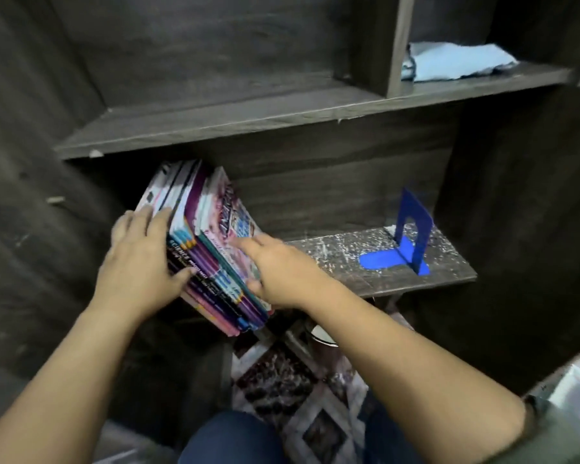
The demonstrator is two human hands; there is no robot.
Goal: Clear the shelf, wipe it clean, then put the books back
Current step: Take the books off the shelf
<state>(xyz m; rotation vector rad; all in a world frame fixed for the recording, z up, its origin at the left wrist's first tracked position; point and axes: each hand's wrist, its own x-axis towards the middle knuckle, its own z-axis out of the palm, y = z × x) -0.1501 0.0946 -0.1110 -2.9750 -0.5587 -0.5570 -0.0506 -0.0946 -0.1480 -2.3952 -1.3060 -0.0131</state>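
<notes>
A bundle of several colourful books (215, 259) is tilted, its spines toward me, at the left end of the lower shelf (349, 262). My left hand (138, 262) grips the bundle's left side, with the thumb across the spines. My right hand (282, 272) holds the right side, fingers lying on the pink cover and thumb at the lower edge. The bare shelf board is speckled with white dust and crumbs. The bundle's near end juts past the shelf's front edge.
A blue metal bookend (412, 229) stands at the shelf's right end. A light blue cloth (459, 61) lies in the upper right compartment. The dark upper shelf board (248, 125) overhangs the books. Patterned floor (282, 390) and my knee are below.
</notes>
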